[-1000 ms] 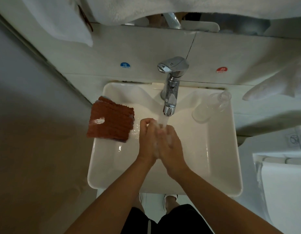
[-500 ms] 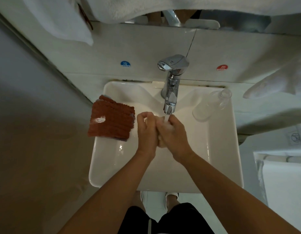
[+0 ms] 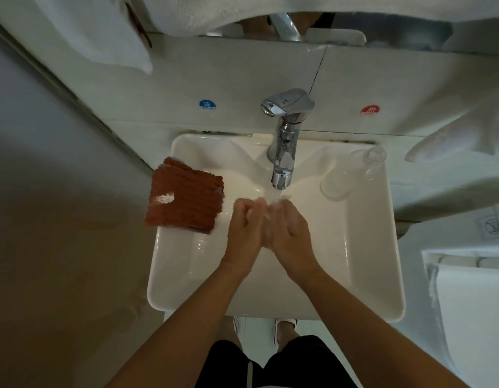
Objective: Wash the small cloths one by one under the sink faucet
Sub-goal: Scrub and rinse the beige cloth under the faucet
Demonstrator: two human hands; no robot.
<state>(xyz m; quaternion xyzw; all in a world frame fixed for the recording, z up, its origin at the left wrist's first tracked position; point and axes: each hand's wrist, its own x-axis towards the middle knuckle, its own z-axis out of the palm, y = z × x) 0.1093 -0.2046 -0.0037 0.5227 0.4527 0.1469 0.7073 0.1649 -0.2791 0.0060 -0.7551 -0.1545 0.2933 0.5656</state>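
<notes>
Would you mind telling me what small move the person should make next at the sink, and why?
Probably reach the left hand over to the stack of brown cloths on the sink's left rim. Water runs from the faucet onto both hands, the right hand pressed against the left, and I cannot make out any cloth between them.

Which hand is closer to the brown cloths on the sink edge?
Left. The left hand is just right of the brown cloths, barely apart. The right hand lies beyond it, under the faucet.
</notes>
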